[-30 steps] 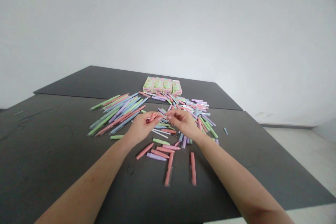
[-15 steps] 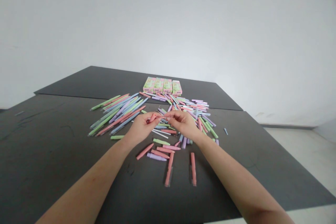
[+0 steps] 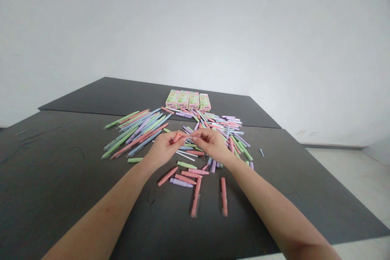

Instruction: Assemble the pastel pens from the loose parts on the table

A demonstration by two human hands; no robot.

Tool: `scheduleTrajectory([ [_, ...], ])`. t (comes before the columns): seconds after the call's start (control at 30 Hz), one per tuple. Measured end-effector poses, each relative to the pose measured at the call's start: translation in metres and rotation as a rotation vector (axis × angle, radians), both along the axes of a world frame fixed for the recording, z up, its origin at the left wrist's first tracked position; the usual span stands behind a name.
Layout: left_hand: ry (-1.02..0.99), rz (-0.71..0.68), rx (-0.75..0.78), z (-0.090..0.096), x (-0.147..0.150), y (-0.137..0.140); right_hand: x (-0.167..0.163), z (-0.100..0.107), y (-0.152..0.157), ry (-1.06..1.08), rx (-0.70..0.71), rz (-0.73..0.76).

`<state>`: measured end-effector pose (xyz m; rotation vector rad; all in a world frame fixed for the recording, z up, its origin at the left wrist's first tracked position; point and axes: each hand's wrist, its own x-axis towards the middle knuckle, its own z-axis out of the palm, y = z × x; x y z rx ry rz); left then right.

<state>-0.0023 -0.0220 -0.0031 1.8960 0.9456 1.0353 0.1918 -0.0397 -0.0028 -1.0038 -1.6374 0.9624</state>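
Observation:
My left hand [image 3: 164,146] is closed around a coral pen barrel [image 3: 177,136], whose end pokes out above the fingers. Facing it, my right hand [image 3: 211,145] pinches a thin pale piece [image 3: 189,137] that spans the gap between both sets of fingertips; its kind is too small to tell. Below the hands lie loose short pen parts, among them a green one [image 3: 187,165], a purple one [image 3: 181,183] and several coral ones [image 3: 167,176]. Closer to me, two coral pen barrels with clear clips [image 3: 195,197] [image 3: 224,196] lie lengthwise.
Long pastel pens [image 3: 137,132] are heaped at the left. A mixed pile of pen parts and white sticks [image 3: 217,120] spreads behind and right of the hands. Several small pen boxes [image 3: 183,99] stand at the back of the black table [image 3: 76,195]. A small blue piece [image 3: 261,152] lies right.
Both hands stay almost in place, fingertips still together over the pile. The whole view has shifted very slightly; nothing on the table has visibly moved.

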Motion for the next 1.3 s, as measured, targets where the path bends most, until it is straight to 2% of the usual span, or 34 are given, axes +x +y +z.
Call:
scheduleTrajectory([
  [0.5,0.033,-0.005,0.036,-0.004,-0.002,0.001,-0.002,-0.001,-0.002,0.051,-0.086,0.036],
  [0.7,0.035,0.001,0.049,-0.003,-0.001,0.001,0.0,-0.005,-0.001,0.042,-0.052,0.049],
  [0.9,0.051,-0.005,0.084,0.001,0.0,-0.001,0.001,-0.003,-0.002,-0.067,0.081,-0.022],
  [1.13,0.046,0.001,0.122,0.002,0.001,-0.003,-0.003,0.002,-0.003,0.085,-0.105,0.015],
  [1.3,0.038,0.04,0.138,-0.001,0.001,-0.003,-0.003,0.005,-0.005,0.118,-0.12,0.063],
])
